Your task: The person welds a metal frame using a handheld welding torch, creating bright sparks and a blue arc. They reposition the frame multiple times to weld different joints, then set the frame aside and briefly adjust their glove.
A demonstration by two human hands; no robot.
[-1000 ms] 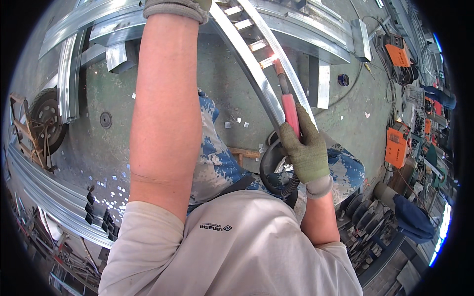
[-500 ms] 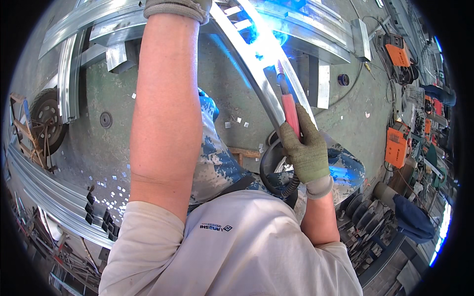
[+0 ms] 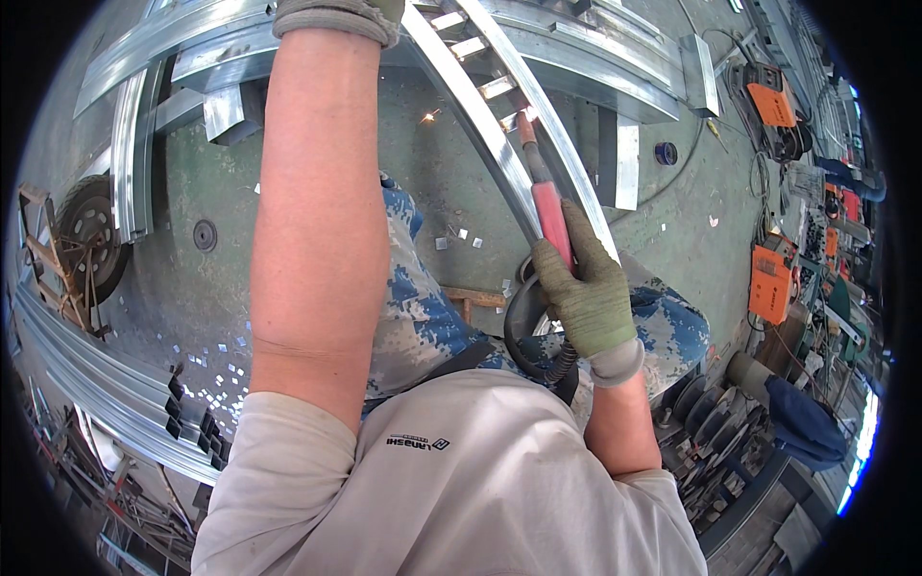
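Head view: fingers (image 3: 584, 228) of the right hand (image 3: 588, 300) wrap the torch (image 3: 551, 216), its tip beyond them at the frame (image 3: 492, 144). The left hand (image 3: 389, 8) is cropped; I cannot tell its fingers' state.

Across the lower centre of the frame, the wearer's pale grey shirt (image 3: 461, 509) bears dark block lettering (image 3: 409, 444), upside down from here, with a smaller line just above it and a small angular emblem (image 3: 440, 444) at its right end. Marks on two orange machines (image 3: 770, 288), upper and middle right, are too small to read.
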